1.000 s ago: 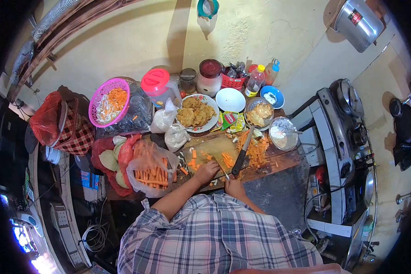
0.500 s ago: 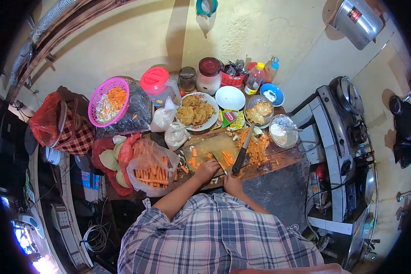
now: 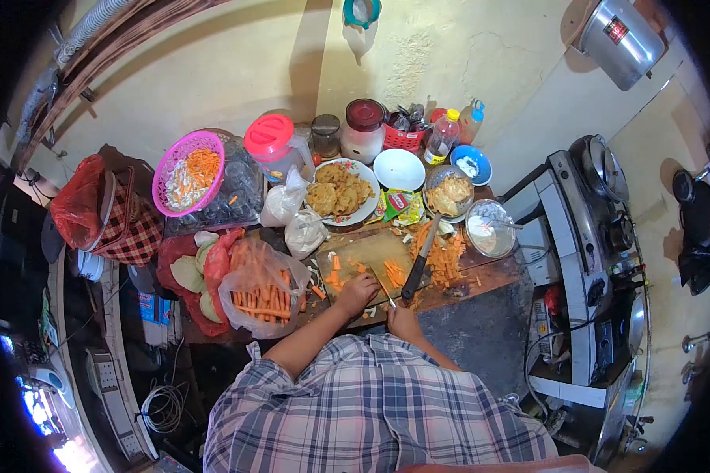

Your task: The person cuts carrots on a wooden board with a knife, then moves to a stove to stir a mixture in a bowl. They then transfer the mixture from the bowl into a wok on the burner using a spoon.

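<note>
My right hand (image 3: 403, 322) is closed round the handle of a thin knife (image 3: 386, 293), whose blade slants up and left over the wooden cutting board (image 3: 353, 251). Close by on the left, my left hand (image 3: 358, 293) is on the board with its fingers bent down over a piece of carrot (image 3: 361, 268), mostly hidden under them. Cut carrot sticks (image 3: 394, 273) are just right of the blade. A second knife with a black handle (image 3: 415, 277) lies on the board beside a heap of carrot peelings (image 3: 447, 260).
Left of the board sit a plastic bag of carrots (image 3: 264, 296) and a red bag of cabbage (image 3: 188, 272). Behind are a plate of fritters (image 3: 339, 193), a white bowl (image 3: 398, 169), a flour bowl (image 3: 489, 229) and a pink basket (image 3: 188, 175). A stove (image 3: 580, 213) stands right.
The knife blade in my right hand has tilted slightly and shows edge-on now. My left hand stays in nearly the same spot. The other things have not moved.
</note>
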Demonstrator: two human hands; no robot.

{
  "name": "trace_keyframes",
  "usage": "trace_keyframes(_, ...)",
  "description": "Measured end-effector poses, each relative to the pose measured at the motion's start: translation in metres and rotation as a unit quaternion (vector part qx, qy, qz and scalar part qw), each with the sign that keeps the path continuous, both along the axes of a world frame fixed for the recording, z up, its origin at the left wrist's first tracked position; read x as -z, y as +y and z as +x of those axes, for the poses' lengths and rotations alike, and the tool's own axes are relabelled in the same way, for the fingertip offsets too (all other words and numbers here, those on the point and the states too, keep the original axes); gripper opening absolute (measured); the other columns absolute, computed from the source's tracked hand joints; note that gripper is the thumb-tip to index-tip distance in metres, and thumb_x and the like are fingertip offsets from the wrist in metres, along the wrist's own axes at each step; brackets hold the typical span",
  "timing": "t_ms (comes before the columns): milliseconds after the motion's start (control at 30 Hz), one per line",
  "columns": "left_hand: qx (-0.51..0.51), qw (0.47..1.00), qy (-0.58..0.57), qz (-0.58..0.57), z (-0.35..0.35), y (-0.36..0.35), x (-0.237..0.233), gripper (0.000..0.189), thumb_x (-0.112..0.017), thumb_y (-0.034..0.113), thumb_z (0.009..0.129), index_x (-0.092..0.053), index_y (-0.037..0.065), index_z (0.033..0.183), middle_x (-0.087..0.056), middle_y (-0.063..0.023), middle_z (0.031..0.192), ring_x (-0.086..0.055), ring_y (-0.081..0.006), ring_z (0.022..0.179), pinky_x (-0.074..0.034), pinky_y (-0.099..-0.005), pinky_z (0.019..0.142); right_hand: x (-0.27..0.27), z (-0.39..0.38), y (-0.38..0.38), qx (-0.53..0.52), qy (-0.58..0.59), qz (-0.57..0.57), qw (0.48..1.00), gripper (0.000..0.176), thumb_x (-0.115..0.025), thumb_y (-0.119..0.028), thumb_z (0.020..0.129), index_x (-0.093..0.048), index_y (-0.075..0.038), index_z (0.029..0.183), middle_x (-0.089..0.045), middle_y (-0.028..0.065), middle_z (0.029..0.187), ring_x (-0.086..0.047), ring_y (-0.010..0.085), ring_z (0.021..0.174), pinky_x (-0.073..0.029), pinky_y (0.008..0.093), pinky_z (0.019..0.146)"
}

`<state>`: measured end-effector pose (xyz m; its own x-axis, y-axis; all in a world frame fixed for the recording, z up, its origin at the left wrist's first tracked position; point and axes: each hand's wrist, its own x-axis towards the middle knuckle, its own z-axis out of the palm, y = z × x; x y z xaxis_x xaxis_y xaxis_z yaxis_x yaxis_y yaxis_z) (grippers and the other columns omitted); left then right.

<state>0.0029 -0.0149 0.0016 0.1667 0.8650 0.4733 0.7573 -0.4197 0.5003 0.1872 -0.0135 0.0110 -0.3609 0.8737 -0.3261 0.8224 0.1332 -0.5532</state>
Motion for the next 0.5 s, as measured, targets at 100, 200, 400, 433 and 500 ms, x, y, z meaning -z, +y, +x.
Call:
trace_keyframes(100,-0.004,1.000,-0.003,-0.005,0.001,0.000,0.001,0.013,-0.067,0.009,0.070,-0.066,0.004,0.082,-0.064,-0.0059,0.085,-0.060,-0.0226,0.087,-0.052,-0.0321,0.070,-0.009,-0.003,-0.001,0.006,0.008,-0.007,1.000,0.026,-0.048,-0.022,0.089,-0.050,0.003,0.097,-0.058,0.0306,0.075,-0.058,0.0488,0.071,-0.046,0.0552,0.060)
trace_keyframes(200,-0.010,1.000,-0.004,-0.002,0.002,0.000,0.003,0.014,-0.067,0.010,0.070,-0.066,0.004,0.082,-0.064,-0.0056,0.085,-0.060,-0.0225,0.087,-0.052,-0.0319,0.070,-0.002,-0.008,0.003,-0.001,0.006,0.028,1.000,0.026,-0.049,-0.022,0.089,-0.050,0.003,0.097,-0.058,0.0303,0.077,-0.058,0.0490,0.072,-0.046,0.0552,0.060)
trace_keyframes(400,-0.015,1.000,0.004,0.001,0.003,0.000,0.004,0.013,-0.067,0.010,0.069,-0.066,0.005,0.082,-0.064,-0.0052,0.084,-0.060,-0.0217,0.087,-0.052,-0.0312,0.068,-0.013,-0.012,0.002,-0.007,0.014,0.050,0.999,0.025,-0.049,-0.021,0.088,-0.049,0.002,0.096,-0.057,0.0304,0.076,-0.057,0.0497,0.074,-0.045,0.0558,0.064)
trace_keyframes(433,-0.017,1.000,0.011,0.007,0.002,0.000,0.003,0.013,-0.067,0.010,0.069,-0.066,0.005,0.081,-0.063,-0.0051,0.084,-0.060,-0.0215,0.087,-0.051,-0.0311,0.068,-0.014,-0.009,0.001,0.006,0.019,0.022,1.000,0.024,-0.049,-0.021,0.088,-0.050,0.002,0.096,-0.057,0.0306,0.077,-0.057,0.0500,0.076,-0.045,0.0558,0.065)
trace_keyframes(500,-0.020,1.000,0.010,0.003,0.001,-0.001,0.001,0.013,-0.067,0.010,0.069,-0.065,0.005,0.081,-0.063,-0.0053,0.083,-0.059,-0.0217,0.087,-0.051,-0.0313,0.068,-0.009,-0.005,-0.001,0.018,0.024,-0.005,1.000,0.024,-0.049,-0.020,0.089,-0.050,0.002,0.096,-0.056,0.0308,0.078,-0.057,0.0502,0.077,-0.045,0.0557,0.066)
